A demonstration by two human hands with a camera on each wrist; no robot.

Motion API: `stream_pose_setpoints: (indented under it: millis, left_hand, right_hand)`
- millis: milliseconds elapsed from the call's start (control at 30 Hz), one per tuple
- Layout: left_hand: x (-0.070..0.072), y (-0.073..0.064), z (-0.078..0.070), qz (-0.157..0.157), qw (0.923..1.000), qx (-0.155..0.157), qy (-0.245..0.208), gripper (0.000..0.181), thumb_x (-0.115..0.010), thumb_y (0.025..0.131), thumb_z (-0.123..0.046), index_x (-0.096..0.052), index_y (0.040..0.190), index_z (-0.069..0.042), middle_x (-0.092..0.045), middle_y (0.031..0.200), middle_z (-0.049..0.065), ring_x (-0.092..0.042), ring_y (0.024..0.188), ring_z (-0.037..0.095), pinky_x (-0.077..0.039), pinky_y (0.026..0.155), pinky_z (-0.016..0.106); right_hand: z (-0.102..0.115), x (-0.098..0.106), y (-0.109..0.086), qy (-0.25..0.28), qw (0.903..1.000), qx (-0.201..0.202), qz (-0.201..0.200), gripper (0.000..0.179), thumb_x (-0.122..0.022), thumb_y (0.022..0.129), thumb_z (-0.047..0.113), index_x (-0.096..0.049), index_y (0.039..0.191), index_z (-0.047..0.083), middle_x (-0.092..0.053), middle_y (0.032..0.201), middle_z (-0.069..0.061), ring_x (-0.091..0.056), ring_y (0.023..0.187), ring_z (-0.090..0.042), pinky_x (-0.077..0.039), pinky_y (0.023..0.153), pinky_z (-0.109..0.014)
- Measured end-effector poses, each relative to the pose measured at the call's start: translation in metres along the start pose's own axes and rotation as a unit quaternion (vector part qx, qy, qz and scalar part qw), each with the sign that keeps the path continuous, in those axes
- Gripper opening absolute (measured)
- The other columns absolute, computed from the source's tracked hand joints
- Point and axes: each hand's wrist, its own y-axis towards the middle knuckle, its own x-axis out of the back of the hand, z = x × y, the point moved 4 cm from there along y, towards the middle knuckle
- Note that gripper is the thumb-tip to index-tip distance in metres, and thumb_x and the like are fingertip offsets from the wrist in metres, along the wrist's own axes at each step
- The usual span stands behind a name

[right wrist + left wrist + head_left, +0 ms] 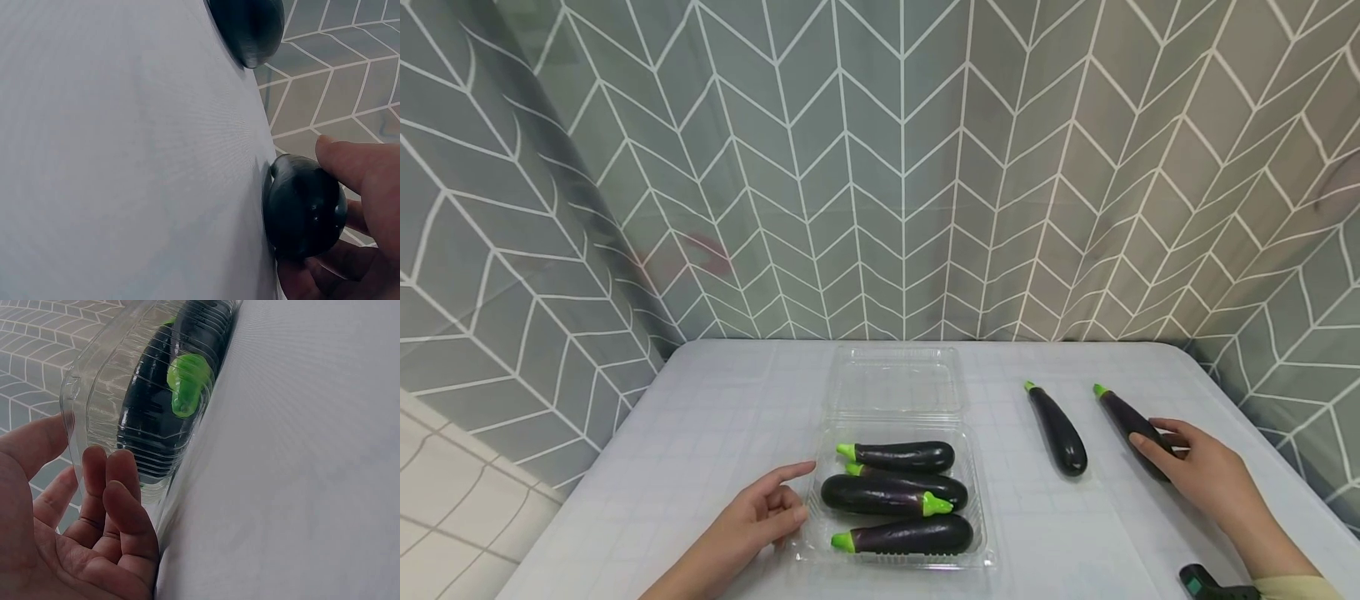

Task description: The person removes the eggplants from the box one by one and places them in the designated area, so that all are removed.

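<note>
My right hand point(1213, 471) grips the thick end of a dark eggplant point(1126, 421) lying at the right, green tip pointing away. In the right wrist view the thumb point(344, 161) is on one side of its rounded end point(306, 209) and the fingers curl round the other. My left hand point(752, 517) rests its relaxed fingertips at the left rim of a clear plastic clamshell box point(805, 546), lid folded back. Several eggplants point(917, 533) lie crosswise in the box. Seen from the left wrist, one green cap point(189, 384) shows through the ribbed wall.
Another eggplant point(1060, 433) lies on the white table point(700, 433) between the box and my right hand. The raised lid point(895, 379) extends toward the back edge. A patterned grey curtain point(880, 167) hangs behind. A small black device point(1213, 583) sits by my right wrist.
</note>
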Motion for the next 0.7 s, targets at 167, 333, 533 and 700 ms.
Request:
stream_pose_setpoints:
  millis: [167,333,533,700]
  left_hand:
    - [0.0004,-0.0003,0.0006,-0.005,1.0000,0.007,0.002,0.062,-0.064,0.098,-0.018,-0.036,0.152,-0.008,-0.057,0.091,0.009,-0.053,0.072,0.015,-0.048,0.063,0.027]
    - [0.0002,-0.0002,0.0013,-0.008,0.9998,0.016,0.005,0.063,-0.065,0.097,-0.019,-0.036,0.152,-0.009,-0.057,0.091,0.010,-0.054,0.073,0.016,-0.048,0.063,0.028]
    - [-0.0003,-0.0006,0.0006,-0.008,0.9998,0.017,0.007,0.063,-0.065,0.097,-0.019,-0.036,0.152,-0.009,-0.057,0.091,0.010,-0.053,0.073,0.017,-0.047,0.064,0.028]
    - [-0.0004,-0.0010,0.0002,-0.009,0.9997,0.020,0.006,0.062,-0.065,0.098,-0.019,-0.036,0.152,-0.009,-0.057,0.091,0.010,-0.053,0.074,0.017,-0.048,0.064,0.028]
  right_hand:
    - [0.0007,0.0001,-0.0018,-0.001,1.0000,-0.003,0.009,0.082,-0.054,0.094,0.062,-0.050,0.133,-0.009,-0.052,0.124,-0.040,-0.058,0.103,-0.052,-0.048,0.071,-0.056]
    - [0.0032,0.0020,-0.0032,0.003,0.9999,0.003,0.015,0.079,-0.056,0.094,0.060,-0.050,0.133,-0.008,-0.053,0.126,-0.037,-0.060,0.103,-0.050,-0.049,0.072,-0.054]
    - [0.0066,0.0039,-0.0060,0.006,0.9998,0.006,0.018,0.077,-0.057,0.094,0.059,-0.051,0.133,-0.007,-0.054,0.126,-0.035,-0.060,0.103,-0.048,-0.048,0.072,-0.053]
    - [0.0084,0.0036,-0.0078,0.004,0.9999,0.011,0.013,0.076,-0.057,0.094,0.058,-0.051,0.134,-0.006,-0.058,0.123,-0.031,-0.062,0.102,-0.047,-0.048,0.072,-0.052]
